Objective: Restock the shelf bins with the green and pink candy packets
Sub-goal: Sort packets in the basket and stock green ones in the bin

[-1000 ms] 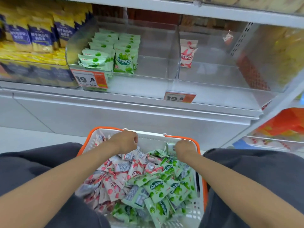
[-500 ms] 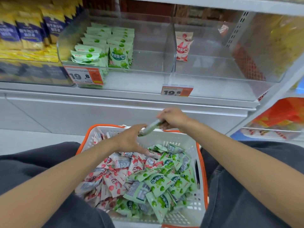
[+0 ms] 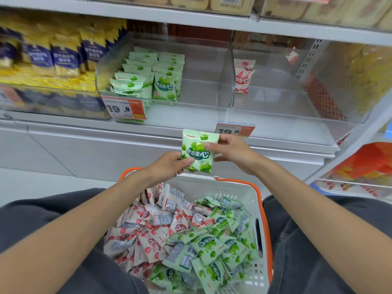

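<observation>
One green packet was pinched by left hand and right hand; bins beyond were judged barely filled, basket beneath heaped.

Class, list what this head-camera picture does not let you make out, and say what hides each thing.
Head view: basket packet count; the bottom edge cuts off its near end, and packets bury others.
Head view: rear green packet rows in the left bin; front packets hide them.
Head view: price tag small print; too small and blurred.
Head view: held green packet back; it faces away.
</observation>
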The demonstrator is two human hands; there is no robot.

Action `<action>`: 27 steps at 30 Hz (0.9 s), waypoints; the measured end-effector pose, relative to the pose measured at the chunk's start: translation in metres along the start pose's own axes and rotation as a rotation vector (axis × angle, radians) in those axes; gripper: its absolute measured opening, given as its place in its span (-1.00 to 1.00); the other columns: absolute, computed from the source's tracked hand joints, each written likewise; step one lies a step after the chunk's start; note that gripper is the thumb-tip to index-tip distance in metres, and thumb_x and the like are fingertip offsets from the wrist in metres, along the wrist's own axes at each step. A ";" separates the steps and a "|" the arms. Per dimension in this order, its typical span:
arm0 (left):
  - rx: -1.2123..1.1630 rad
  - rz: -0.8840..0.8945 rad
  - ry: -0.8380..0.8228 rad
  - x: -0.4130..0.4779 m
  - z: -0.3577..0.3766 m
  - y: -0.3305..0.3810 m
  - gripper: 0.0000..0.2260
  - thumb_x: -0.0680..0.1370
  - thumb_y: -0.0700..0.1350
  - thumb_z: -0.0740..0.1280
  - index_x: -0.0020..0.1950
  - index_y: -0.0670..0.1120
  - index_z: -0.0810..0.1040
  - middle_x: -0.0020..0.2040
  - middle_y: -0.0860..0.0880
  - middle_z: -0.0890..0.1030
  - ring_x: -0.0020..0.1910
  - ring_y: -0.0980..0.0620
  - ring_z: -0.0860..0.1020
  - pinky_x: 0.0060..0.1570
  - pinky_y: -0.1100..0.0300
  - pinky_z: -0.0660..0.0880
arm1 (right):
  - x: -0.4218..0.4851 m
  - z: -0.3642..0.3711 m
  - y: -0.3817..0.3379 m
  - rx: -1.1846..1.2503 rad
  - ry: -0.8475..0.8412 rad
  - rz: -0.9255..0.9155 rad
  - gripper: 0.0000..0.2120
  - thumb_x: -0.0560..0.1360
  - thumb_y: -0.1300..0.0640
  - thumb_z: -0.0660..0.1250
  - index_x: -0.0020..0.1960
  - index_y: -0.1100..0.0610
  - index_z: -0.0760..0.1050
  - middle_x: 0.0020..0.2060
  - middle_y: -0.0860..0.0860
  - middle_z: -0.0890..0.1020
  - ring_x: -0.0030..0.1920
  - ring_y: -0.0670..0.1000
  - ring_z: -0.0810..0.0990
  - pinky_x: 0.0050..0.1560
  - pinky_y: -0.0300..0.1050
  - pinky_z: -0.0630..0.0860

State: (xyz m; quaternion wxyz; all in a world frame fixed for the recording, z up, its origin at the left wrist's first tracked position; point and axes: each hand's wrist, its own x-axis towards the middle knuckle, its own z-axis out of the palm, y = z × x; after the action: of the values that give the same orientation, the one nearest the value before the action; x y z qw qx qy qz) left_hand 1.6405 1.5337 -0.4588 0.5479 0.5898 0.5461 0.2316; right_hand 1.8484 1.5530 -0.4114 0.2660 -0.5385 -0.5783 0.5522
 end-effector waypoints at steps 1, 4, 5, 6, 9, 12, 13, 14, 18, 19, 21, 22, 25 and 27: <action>-0.001 0.022 0.017 0.000 -0.003 0.003 -0.82 0.62 -0.02 0.28 -0.12 -0.06 0.53 -0.42 0.13 0.46 -0.40 0.13 0.34 -0.36 0.28 0.28 | 0.000 0.002 -0.003 -0.012 -0.039 -0.011 -0.79 0.48 0.14 0.45 0.09 0.18 0.58 -0.04 0.03 0.70 -0.07 -0.01 0.67 -0.07 -0.15 0.61; 0.051 0.174 0.124 -0.001 -0.018 0.023 -0.90 0.61 -0.05 0.31 -0.07 -0.03 0.55 -0.36 0.15 0.57 -0.37 0.22 0.46 -0.29 0.33 0.37 | 0.004 0.009 -0.019 -0.050 0.022 -0.109 -0.77 0.46 0.28 0.44 0.10 0.20 0.56 -0.07 0.06 0.69 -0.19 -0.04 0.65 -0.26 -0.23 0.59; 0.054 0.241 0.227 0.001 -0.026 0.031 -0.90 0.60 -0.03 0.32 -0.02 -0.03 0.56 -0.24 0.13 0.62 -0.28 0.25 0.52 -0.21 0.35 0.41 | 0.009 0.009 -0.029 -0.018 0.069 -0.143 -0.77 0.46 0.32 0.44 0.10 0.22 0.55 -0.08 0.07 0.69 -0.22 -0.04 0.64 -0.30 -0.24 0.58; 0.045 0.290 0.370 0.005 -0.038 0.038 -0.85 0.60 0.02 0.31 0.05 -0.03 0.56 -0.11 0.09 0.63 -0.14 0.21 0.56 -0.11 0.31 0.45 | 0.014 0.009 -0.041 0.030 0.114 -0.171 -0.77 0.45 0.34 0.43 0.09 0.23 0.54 -0.09 0.07 0.68 -0.24 -0.04 0.64 -0.33 -0.25 0.58; 0.161 0.393 0.800 0.011 -0.081 0.059 -0.80 0.61 0.06 0.24 0.12 -0.02 0.52 0.01 0.03 0.59 -0.02 0.04 0.54 -0.01 0.13 0.48 | 0.040 0.004 -0.084 0.134 0.234 -0.255 -0.78 0.45 0.35 0.43 0.07 0.22 0.53 -0.12 0.04 0.66 -0.23 -0.05 0.64 -0.36 -0.26 0.56; 0.650 0.361 1.032 0.030 -0.126 0.057 -0.73 0.60 0.04 0.19 0.22 -0.03 0.52 0.17 -0.01 0.57 0.17 -0.08 0.48 0.17 -0.05 0.38 | 0.081 0.005 -0.116 0.156 0.300 -0.256 -0.85 0.45 0.32 0.45 -0.04 0.16 0.53 -0.08 0.08 0.67 -0.19 0.01 0.63 -0.29 -0.19 0.59; 0.755 0.327 1.024 0.036 -0.137 0.050 -0.70 0.61 0.05 0.17 0.27 -0.03 0.49 0.23 -0.02 0.55 0.24 -0.09 0.44 0.23 -0.08 0.33 | 0.097 0.008 -0.122 0.131 0.310 -0.228 -0.85 0.45 0.31 0.45 -0.05 0.16 0.53 -0.08 0.09 0.66 -0.19 0.02 0.62 -0.27 -0.17 0.61; 0.818 0.300 1.000 0.043 -0.145 0.042 -0.68 0.62 0.06 0.16 0.30 -0.04 0.48 0.27 -0.03 0.52 0.29 -0.09 0.42 0.27 -0.08 0.29 | 0.114 0.012 -0.124 0.083 0.311 -0.191 -0.86 0.44 0.31 0.46 -0.05 0.19 0.53 -0.09 0.11 0.65 -0.20 0.03 0.61 -0.26 -0.15 0.60; 0.918 0.292 0.999 0.055 -0.153 0.016 -0.61 0.63 0.10 0.07 0.25 -0.09 0.54 0.35 -0.06 0.49 0.32 -0.08 0.42 0.30 -0.04 0.23 | 0.176 0.039 -0.115 -0.155 0.278 -0.010 -0.76 0.43 0.30 0.48 0.06 0.29 0.53 -0.08 0.16 0.63 -0.31 0.06 0.61 -0.26 -0.10 0.63; 0.916 0.294 1.011 0.056 -0.152 0.016 -0.60 0.62 0.09 0.07 0.23 -0.09 0.55 0.34 -0.06 0.50 0.31 -0.08 0.43 0.29 -0.03 0.23 | 0.186 0.044 -0.113 -0.201 0.282 0.028 -0.72 0.43 0.28 0.48 0.09 0.30 0.51 -0.05 0.16 0.64 -0.27 0.08 0.64 -0.17 -0.04 0.65; 0.913 0.279 1.032 0.056 -0.149 0.019 -0.59 0.59 0.09 0.05 0.20 -0.08 0.57 0.33 -0.05 0.51 0.27 -0.09 0.46 0.27 -0.01 0.21 | 0.204 0.050 -0.112 -0.282 0.305 0.055 -0.66 0.43 0.26 0.48 0.14 0.26 0.47 0.06 0.16 0.63 -0.08 0.13 0.67 0.00 0.04 0.64; 0.916 0.275 1.036 0.056 -0.149 0.020 -0.58 0.58 0.09 0.05 0.18 -0.08 0.58 0.33 -0.05 0.51 0.26 -0.09 0.47 0.26 0.00 0.21 | 0.209 0.052 -0.114 -0.306 0.313 0.064 -0.62 0.42 0.25 0.49 0.17 0.24 0.44 0.10 0.15 0.61 0.00 0.13 0.65 0.05 0.03 0.62; 0.925 0.265 1.035 0.055 -0.148 0.020 -0.56 0.57 0.10 0.02 0.16 -0.07 0.59 0.35 -0.06 0.50 0.24 -0.10 0.48 0.25 -0.01 0.20 | 0.212 0.061 -0.118 -0.374 0.294 0.096 -0.46 0.41 0.16 0.52 0.27 0.22 0.34 0.13 0.04 0.51 0.09 0.07 0.56 0.06 -0.14 0.55; 0.935 0.260 1.033 0.054 -0.147 0.020 -0.54 0.57 0.11 0.00 0.16 -0.07 0.60 0.36 -0.07 0.49 0.24 -0.10 0.48 0.24 -0.01 0.20 | 0.214 0.065 -0.116 -0.404 0.276 0.125 -0.46 0.41 0.11 0.52 0.29 0.21 0.38 0.13 0.07 0.51 0.12 0.08 0.55 0.02 -0.16 0.51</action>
State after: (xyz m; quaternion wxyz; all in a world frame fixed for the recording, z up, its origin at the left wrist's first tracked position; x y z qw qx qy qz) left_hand 1.5360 1.6446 -0.4152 -0.1237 0.6384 0.7037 0.2864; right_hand 1.6922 1.7483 -0.3820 0.1945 -0.6858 -0.6007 0.3620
